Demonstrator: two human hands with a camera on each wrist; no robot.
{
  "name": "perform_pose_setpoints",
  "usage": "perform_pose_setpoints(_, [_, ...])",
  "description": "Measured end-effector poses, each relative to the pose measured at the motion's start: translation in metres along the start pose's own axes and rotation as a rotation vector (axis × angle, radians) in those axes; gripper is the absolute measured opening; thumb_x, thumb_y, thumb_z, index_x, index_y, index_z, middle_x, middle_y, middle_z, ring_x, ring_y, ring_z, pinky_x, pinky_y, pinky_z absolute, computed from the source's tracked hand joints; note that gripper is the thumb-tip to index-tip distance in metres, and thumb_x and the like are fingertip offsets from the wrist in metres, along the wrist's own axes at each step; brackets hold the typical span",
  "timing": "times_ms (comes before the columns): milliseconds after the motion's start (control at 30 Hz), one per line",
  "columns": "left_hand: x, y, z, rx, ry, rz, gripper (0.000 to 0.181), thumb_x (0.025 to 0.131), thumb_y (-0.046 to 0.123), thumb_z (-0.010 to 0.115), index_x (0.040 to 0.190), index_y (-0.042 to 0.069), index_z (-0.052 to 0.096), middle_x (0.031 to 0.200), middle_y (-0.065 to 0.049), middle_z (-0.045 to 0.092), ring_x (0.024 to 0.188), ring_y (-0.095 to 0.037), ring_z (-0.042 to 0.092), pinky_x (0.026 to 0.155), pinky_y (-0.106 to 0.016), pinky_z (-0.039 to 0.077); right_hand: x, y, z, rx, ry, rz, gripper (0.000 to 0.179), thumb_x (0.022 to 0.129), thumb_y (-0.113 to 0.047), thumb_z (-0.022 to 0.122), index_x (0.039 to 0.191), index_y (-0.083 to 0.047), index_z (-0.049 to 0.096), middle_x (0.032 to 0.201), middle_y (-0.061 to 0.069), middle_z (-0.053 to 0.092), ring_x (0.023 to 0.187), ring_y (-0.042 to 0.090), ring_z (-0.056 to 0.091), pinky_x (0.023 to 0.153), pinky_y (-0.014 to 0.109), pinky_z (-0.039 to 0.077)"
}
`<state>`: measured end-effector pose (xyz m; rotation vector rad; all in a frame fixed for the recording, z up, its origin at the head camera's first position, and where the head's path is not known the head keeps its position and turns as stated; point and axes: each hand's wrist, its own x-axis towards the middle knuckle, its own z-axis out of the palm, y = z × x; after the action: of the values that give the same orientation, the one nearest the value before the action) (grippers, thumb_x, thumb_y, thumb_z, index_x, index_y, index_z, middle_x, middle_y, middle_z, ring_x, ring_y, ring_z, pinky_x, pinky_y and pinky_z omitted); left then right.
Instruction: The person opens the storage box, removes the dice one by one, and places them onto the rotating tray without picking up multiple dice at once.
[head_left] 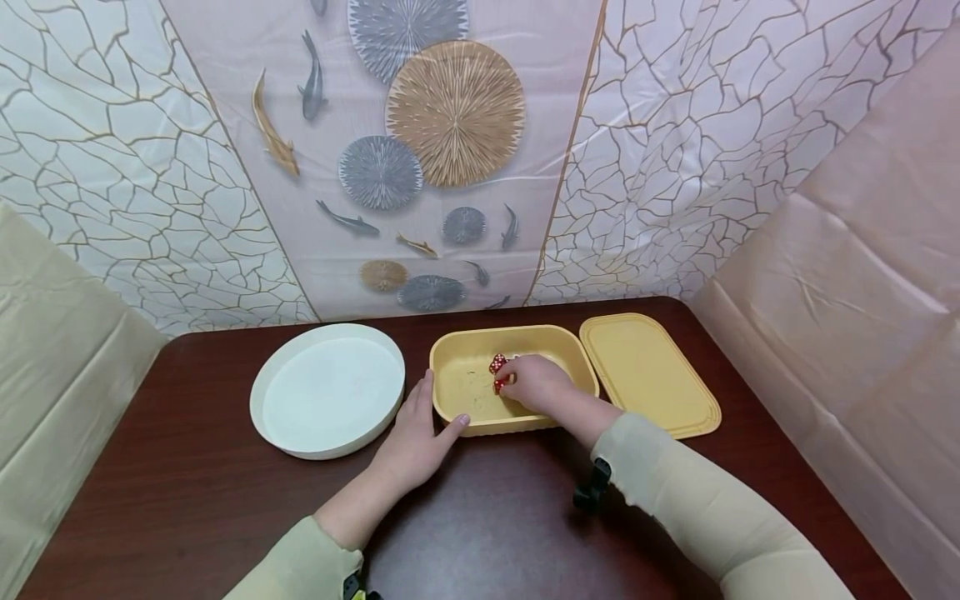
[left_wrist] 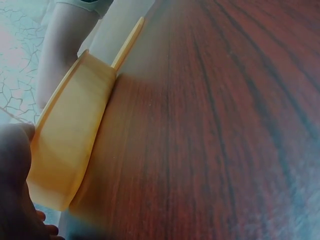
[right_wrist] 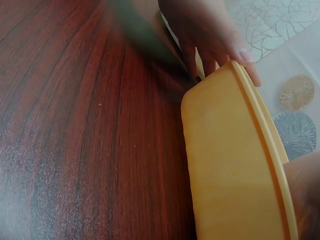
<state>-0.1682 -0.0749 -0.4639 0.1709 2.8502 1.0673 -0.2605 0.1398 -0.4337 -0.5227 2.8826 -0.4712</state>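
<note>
A yellow plastic container point(head_left: 465, 429) stands on the table, with red dice point(head_left: 497, 363) with white dots inside it. My right hand point(head_left: 536, 382) reaches over the front wall into the container, its thumb and fingertips pinching a red die point(head_left: 499, 386) just above or on the bottom; the palm hides part of the inside. At the front left corner, my left hand point(head_left: 415, 442) rests against the container with straight fingers along the left wall and the thumb on the front rim. The right wrist view shows that thumb point(right_wrist: 244, 54) on the rim, while the dice are hidden there.
A round white tray point(head_left: 327, 392) lies left of the container, close to my left hand. To the right lies a flat yellow lid point(head_left: 651, 375), next to the container. The dark wooden table point(head_left: 480, 525) ends at a patterned cloth backdrop point(head_left: 435, 233).
</note>
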Motion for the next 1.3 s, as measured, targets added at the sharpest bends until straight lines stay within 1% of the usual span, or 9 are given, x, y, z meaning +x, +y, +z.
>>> perform_pose_setpoints(233, [0.001,-0.001,0.001,-0.007,-0.006,0.0,0.096,0.096,0.062,0.051,0.16,0.011,0.0,0.163,-0.019,0.015,0.149,-0.035,0.017,0.115,-0.053,0.028,-0.006,0.002,-0.005,0.066,0.023,0.018,0.027,0.087,-0.023,0.072,0.114,-0.022,0.076,0.102,-0.004,0.072,0.08,0.013,0.058,0.075,0.031,0.047])
perform_pose_setpoints(433, [0.001,-0.002,0.001,0.009,-0.012,-0.002,0.098,0.094,0.067,0.047,0.16,0.012,0.0,0.163,-0.019,0.015,0.149,-0.034,0.017,0.115,-0.052,0.028,-0.009,0.001,-0.007,0.062,0.037,0.005,0.027,0.088,-0.022,0.07,0.114,-0.023,0.076,0.102,-0.004,0.071,0.081,0.014,0.058,0.076,0.032,0.047])
perform_pose_setpoints(600, [0.001,-0.001,0.001,0.01,-0.006,0.006,0.097,0.094,0.067,0.046,0.16,0.012,0.001,0.163,-0.02,0.015,0.149,-0.035,0.017,0.115,-0.053,0.028,-0.011,0.001,-0.009,0.074,0.041,0.005,0.027,0.09,-0.025,0.07,0.116,-0.023,0.076,0.113,-0.003,0.071,0.077,0.012,0.057,0.08,0.033,0.048])
perform_pose_setpoints(667, [0.0,-0.001,0.001,0.003,0.002,0.011,0.096,0.095,0.065,0.048,0.16,0.011,0.002,0.163,-0.02,0.015,0.149,-0.036,0.017,0.115,-0.053,0.028,-0.011,0.0,-0.011,0.103,0.036,0.016,0.028,0.091,-0.024,0.069,0.118,-0.023,0.074,0.115,-0.002,0.071,0.071,0.011,0.057,0.075,0.033,0.049])
perform_pose_setpoints(800, [-0.004,0.0,0.002,0.007,0.016,0.017,0.095,0.096,0.061,0.051,0.16,0.01,0.004,0.164,-0.018,0.013,0.149,-0.035,0.016,0.115,-0.053,0.028,-0.013,0.0,-0.014,0.179,0.024,0.038,0.031,0.092,-0.023,0.067,0.123,-0.021,0.072,0.105,0.001,0.071,0.06,0.013,0.054,0.062,0.032,0.047])
perform_pose_setpoints(1000, [-0.015,0.001,0.001,0.034,0.045,0.04,0.094,0.096,0.059,0.054,0.16,0.01,0.007,0.164,-0.016,0.011,0.15,-0.034,0.015,0.114,-0.053,0.029,-0.014,-0.002,-0.018,0.183,0.07,0.002,0.029,0.092,-0.024,0.069,0.12,-0.018,0.074,0.09,0.0,0.069,0.073,0.013,0.056,0.066,0.031,0.047])
perform_pose_setpoints(1100, [-0.021,0.002,-0.002,0.038,0.056,0.048,0.093,0.096,0.058,0.054,0.16,0.011,0.008,0.165,-0.014,0.012,0.15,-0.032,0.015,0.115,-0.052,0.029,-0.013,-0.003,-0.019,0.184,0.079,0.009,0.03,0.092,-0.026,0.07,0.121,-0.019,0.073,0.084,-0.001,0.067,0.075,0.014,0.057,0.066,0.032,0.048])
perform_pose_setpoints(1200, [-0.027,0.003,-0.007,0.03,0.064,0.061,0.091,0.096,0.057,0.054,0.16,0.011,0.009,0.165,-0.012,0.012,0.15,-0.031,0.015,0.115,-0.052,0.028,-0.013,-0.005,-0.02,0.172,0.087,0.017,0.031,0.092,-0.03,0.07,0.122,-0.02,0.073,0.091,-0.001,0.07,0.081,0.015,0.06,0.071,0.035,0.05])
perform_pose_setpoints(1300, [-0.031,0.004,-0.014,0.029,0.076,0.07,0.088,0.096,0.057,0.054,0.16,0.011,0.012,0.165,-0.011,0.013,0.15,-0.031,0.016,0.116,-0.051,0.027,-0.012,-0.008,-0.021,0.157,0.105,0.01,0.032,0.092,-0.033,0.07,0.121,-0.02,0.073,0.106,0.001,0.073,0.094,0.018,0.064,0.083,0.039,0.051])
